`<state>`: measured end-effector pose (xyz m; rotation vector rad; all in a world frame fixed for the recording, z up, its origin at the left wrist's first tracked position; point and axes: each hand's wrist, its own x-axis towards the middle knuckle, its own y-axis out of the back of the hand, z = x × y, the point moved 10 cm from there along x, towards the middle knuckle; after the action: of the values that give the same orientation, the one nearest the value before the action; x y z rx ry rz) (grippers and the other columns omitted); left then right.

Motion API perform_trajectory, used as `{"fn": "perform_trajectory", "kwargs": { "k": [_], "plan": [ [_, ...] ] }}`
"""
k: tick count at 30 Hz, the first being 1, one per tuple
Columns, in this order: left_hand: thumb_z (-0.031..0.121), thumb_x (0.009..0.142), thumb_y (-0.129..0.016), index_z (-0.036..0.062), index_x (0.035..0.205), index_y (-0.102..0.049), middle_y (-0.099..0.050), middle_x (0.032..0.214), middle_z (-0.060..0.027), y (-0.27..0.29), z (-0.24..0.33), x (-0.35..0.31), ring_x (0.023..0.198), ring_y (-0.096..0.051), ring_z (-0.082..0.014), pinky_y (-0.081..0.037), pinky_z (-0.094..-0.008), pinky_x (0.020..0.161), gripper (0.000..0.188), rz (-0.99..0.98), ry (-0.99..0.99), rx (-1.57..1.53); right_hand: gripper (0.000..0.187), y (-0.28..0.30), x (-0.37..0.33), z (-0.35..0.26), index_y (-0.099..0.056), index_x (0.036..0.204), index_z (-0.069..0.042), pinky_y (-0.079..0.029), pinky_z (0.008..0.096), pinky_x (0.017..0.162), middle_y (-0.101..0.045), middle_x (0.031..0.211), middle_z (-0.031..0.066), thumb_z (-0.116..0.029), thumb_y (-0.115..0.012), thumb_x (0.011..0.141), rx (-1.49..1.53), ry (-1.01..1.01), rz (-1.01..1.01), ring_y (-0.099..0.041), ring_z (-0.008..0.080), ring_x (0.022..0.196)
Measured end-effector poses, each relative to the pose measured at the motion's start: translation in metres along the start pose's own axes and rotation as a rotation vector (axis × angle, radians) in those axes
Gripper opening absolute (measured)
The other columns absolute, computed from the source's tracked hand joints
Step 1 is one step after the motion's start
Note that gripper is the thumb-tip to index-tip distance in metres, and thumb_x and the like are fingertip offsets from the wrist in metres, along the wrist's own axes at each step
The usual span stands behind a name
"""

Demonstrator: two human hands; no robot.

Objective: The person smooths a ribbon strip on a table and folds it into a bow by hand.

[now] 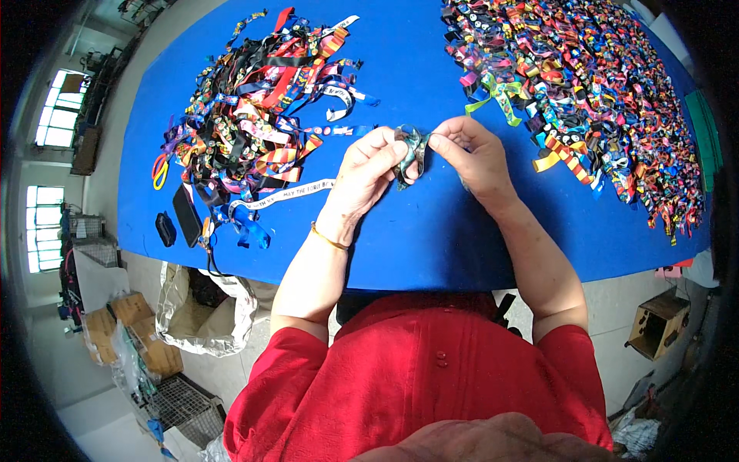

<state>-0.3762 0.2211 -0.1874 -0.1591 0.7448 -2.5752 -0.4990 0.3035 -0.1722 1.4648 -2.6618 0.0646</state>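
My left hand (368, 165) is closed around a folded, grey-green patterned ribbon (410, 146), thumb pressed on top. Beside it, my right hand (479, 158) pinches the same ribbon's right-hand end between thumb and forefinger. Both hands are above the blue tabletop (400, 239), between two heaps. A loose pile of flat, colourful printed ribbons (265, 115) lies to the left. From it a white ribbon with dark print (289, 194) runs toward my left wrist. On the right spreads a large heap of short, looped or knotted ribbon pieces (593, 92), with a lime-green one (496, 96) at its edge.
At the table's left edge lie a black flat object (185, 215), a small dark case (165, 229) and an orange-handled tool (206, 231). Below that edge stands an open silvery bag (204, 339). Cardboard boxes (138, 331) are on the left floor, a wooden box (658, 325) on the right.
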Motion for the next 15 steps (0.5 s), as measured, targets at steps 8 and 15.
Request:
{"fn": "perform_trajectory", "kwargs": {
  "k": [8, 15],
  "plan": [
    [0.017, 0.096, -0.059, 0.0046, 0.094, -0.06, -0.065, 0.082, -0.0083, -0.008, 0.0, 0.001, 0.069, -0.063, -0.0155, -0.052, -0.028, 0.064, 0.012, -0.016, -0.005, 0.025, 0.007, -0.014, -0.004, 0.009, -0.065, 0.095, -0.002, -0.043, 0.02, 0.06, -0.064, 0.079, -0.0022, -0.008, -0.064, 0.092, 0.226, -0.105, -0.087, -0.054, 0.0025, 0.069],
    [0.015, 0.096, -0.061, 0.006, 0.09, -0.059, -0.063, 0.081, -0.0057, -0.006, -0.001, -0.001, 0.067, -0.061, -0.0125, -0.049, -0.0257, 0.061, 0.011, 0.04, 0.02, 0.143, 0.014, -0.01, -0.005, 0.021, -0.064, 0.096, -0.005, -0.041, 0.02, 0.061, -0.059, 0.076, -0.0031, -0.019, -0.062, 0.095, 0.174, -0.253, -0.112, -0.051, 0.0044, 0.066]
  ]
}}
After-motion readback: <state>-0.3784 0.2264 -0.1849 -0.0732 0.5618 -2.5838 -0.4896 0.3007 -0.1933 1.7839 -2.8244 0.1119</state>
